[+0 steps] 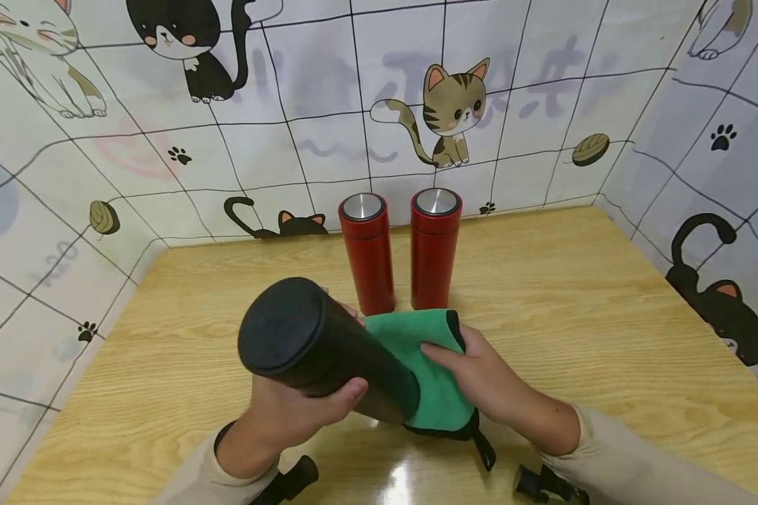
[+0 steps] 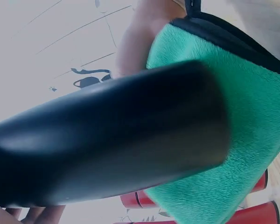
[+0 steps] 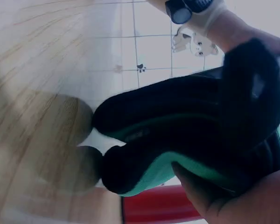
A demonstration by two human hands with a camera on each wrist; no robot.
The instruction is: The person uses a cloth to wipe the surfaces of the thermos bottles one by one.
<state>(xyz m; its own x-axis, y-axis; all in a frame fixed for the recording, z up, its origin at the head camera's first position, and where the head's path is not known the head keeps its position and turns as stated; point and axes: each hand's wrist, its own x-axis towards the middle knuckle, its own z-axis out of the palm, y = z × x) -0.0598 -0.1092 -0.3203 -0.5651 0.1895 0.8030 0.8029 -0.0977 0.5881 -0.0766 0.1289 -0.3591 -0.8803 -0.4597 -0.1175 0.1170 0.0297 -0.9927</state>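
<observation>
A black cylindrical bottle is tilted over the table, its flat dark end up toward the left. My left hand grips it near that end, thumb along the side. Against the bottle's lower right end lies a folded green cloth with black edging and a small loop. My right hand pinches the cloth, thumb on top. In the left wrist view the bottle's end presses on the fuzzy green face. The right wrist view shows the cloth's folded black edges and the right thumb on the green.
Two red bottles with silver-topped lids stand upright at the back, the left one beside the right one. Behind the wooden table is a wall with cat drawings and grid lines.
</observation>
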